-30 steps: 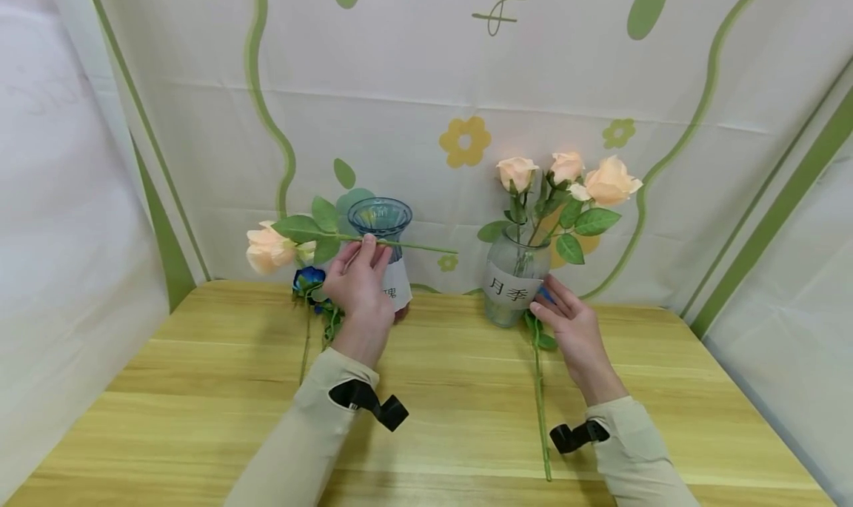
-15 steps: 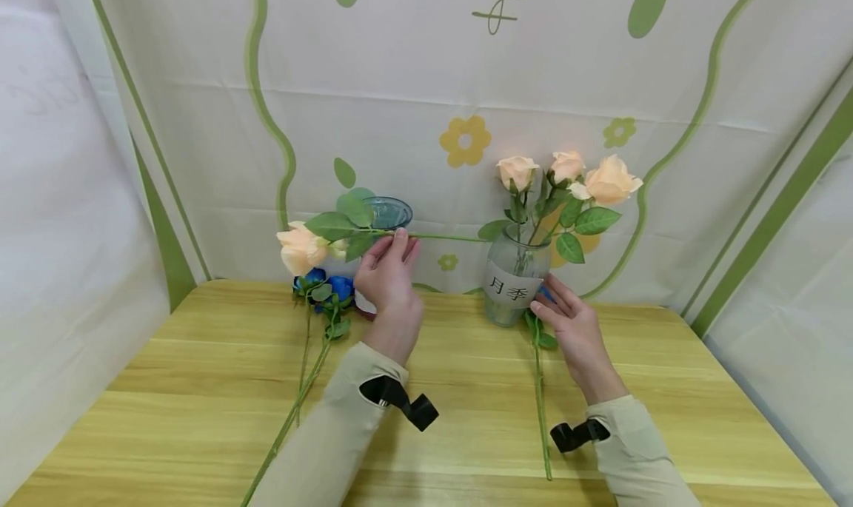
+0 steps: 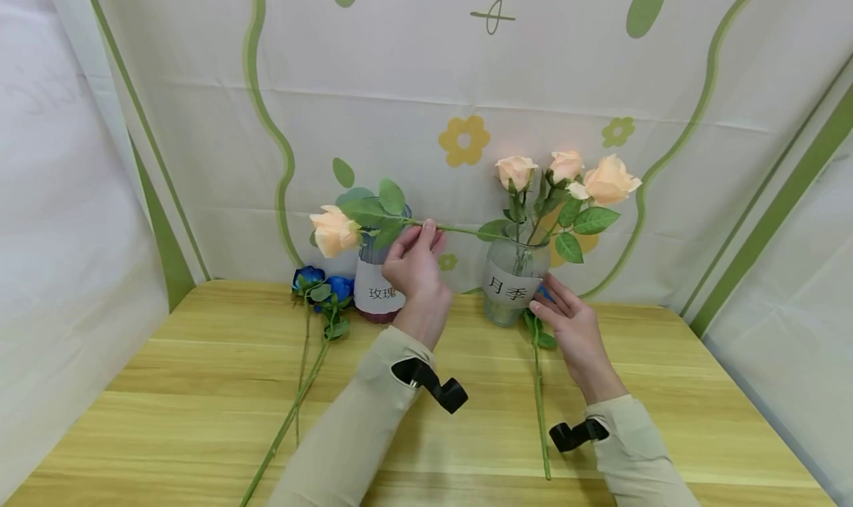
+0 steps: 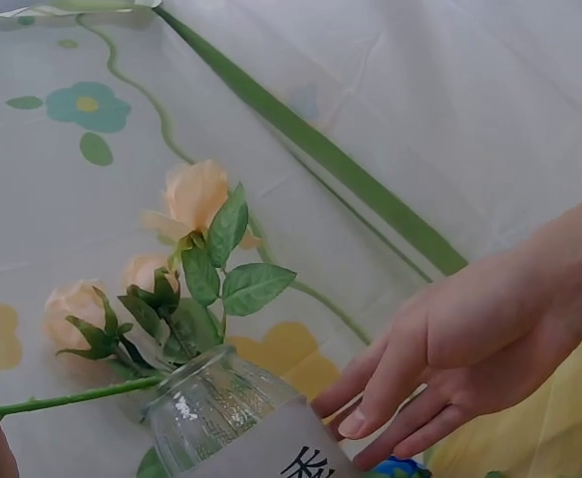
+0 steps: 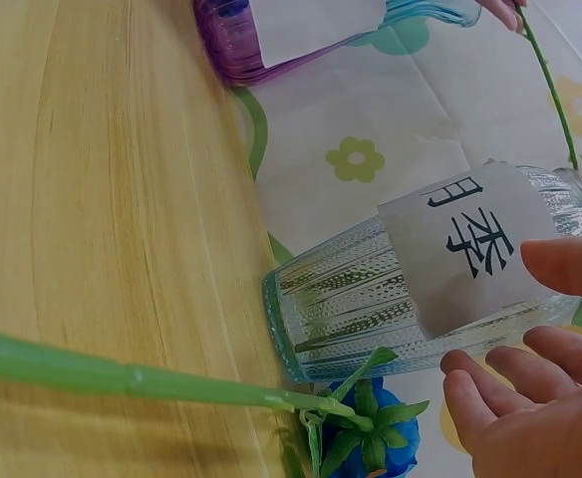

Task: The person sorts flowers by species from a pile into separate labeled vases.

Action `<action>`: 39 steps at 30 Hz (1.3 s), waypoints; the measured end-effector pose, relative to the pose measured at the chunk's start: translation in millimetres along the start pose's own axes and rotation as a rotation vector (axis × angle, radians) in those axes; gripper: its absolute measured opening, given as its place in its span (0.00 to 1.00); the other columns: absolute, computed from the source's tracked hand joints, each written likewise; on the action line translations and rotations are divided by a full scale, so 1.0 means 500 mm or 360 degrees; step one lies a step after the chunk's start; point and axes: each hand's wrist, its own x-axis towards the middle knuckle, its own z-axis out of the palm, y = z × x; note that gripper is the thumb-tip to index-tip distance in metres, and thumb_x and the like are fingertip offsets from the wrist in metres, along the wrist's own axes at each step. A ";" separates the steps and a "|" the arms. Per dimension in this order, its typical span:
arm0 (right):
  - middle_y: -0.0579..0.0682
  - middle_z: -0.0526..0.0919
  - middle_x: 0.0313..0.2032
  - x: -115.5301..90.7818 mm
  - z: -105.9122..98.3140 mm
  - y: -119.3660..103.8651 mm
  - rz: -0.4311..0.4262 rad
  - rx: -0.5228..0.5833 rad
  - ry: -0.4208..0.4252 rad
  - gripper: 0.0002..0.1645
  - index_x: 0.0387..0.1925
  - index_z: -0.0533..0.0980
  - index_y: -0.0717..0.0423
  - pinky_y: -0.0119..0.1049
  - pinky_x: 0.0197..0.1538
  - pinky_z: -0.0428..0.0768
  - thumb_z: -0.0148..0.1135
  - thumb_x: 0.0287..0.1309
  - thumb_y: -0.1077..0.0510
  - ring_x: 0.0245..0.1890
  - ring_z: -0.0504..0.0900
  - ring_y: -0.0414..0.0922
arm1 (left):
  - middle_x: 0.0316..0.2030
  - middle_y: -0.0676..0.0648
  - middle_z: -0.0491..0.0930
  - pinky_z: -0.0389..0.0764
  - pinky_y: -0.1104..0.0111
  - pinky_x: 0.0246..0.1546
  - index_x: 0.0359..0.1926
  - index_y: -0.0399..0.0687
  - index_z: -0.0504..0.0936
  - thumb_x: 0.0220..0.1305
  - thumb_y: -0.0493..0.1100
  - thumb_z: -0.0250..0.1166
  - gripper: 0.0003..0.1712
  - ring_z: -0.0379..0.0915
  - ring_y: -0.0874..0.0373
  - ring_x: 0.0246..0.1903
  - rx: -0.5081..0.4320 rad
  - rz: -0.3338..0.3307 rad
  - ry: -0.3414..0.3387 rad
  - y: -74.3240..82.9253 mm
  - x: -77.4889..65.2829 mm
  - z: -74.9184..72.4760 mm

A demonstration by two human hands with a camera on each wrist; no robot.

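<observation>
In the head view, my left hand (image 3: pixel 418 270) pinches the green stem of a peach rose (image 3: pixel 336 231) between thumb and fingers. The rose lies nearly level, bloom to the left. Its stem end (image 4: pixel 92 394) reaches the rim of a clear glass vase (image 3: pixel 500 316) in the left wrist view; whether it touches the rim I cannot tell. Several peach roses (image 3: pixel 566 168) stand in that vase, which bears a white paper label (image 5: pixel 470 249). Beside the vase's right side is my right hand (image 3: pixel 576 337), fingers extended and thumb apart; contact with the glass is unclear.
A blue-and-purple glass vase (image 3: pixel 380 317) with a white label stands left, partly behind the left hand. Two blue roses (image 3: pixel 340 289) lie on the wooden table (image 3: pixel 200 388) further left. Another blue rose (image 5: pixel 396 438) lies by the clear vase, its stem (image 3: pixel 538 396) pointing toward the front.
My left hand has carried the peach rose rightward, bringing its stem end to the clear vase's mouth. The labelled blue-and-purple vase shows more now. My right hand has stayed in place.
</observation>
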 end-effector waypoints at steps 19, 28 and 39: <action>0.48 0.51 0.86 -0.001 0.005 -0.005 0.0005 0.0017 -0.0006 0.44 0.86 0.48 0.44 0.48 0.83 0.61 0.57 0.80 0.56 0.83 0.60 0.50 | 0.37 0.43 0.86 0.92 0.63 0.45 0.33 0.41 0.87 0.60 0.30 0.78 0.07 0.90 0.51 0.34 0.0067 -0.0006 -0.0025 -0.015 -0.007 0.038; 0.48 0.51 0.86 -0.004 -0.003 -0.006 0.0011 -0.0003 -0.0022 0.44 0.86 0.48 0.44 0.49 0.84 0.59 0.57 0.80 0.54 0.84 0.59 0.52 | 0.37 0.44 0.86 0.92 0.64 0.45 0.39 0.35 0.89 0.59 0.30 0.79 0.08 0.88 0.56 0.32 0.0088 0.0023 -0.0053 -0.052 -0.005 0.047; 0.48 0.53 0.85 -0.002 0.000 -0.003 -0.0017 0.0025 0.0004 0.44 0.86 0.50 0.45 0.47 0.83 0.61 0.59 0.79 0.55 0.83 0.61 0.51 | 0.32 0.47 0.87 0.91 0.60 0.48 0.34 0.40 0.90 0.59 0.31 0.78 0.05 0.86 0.58 0.30 0.0182 0.0137 -0.0130 -0.083 0.002 0.058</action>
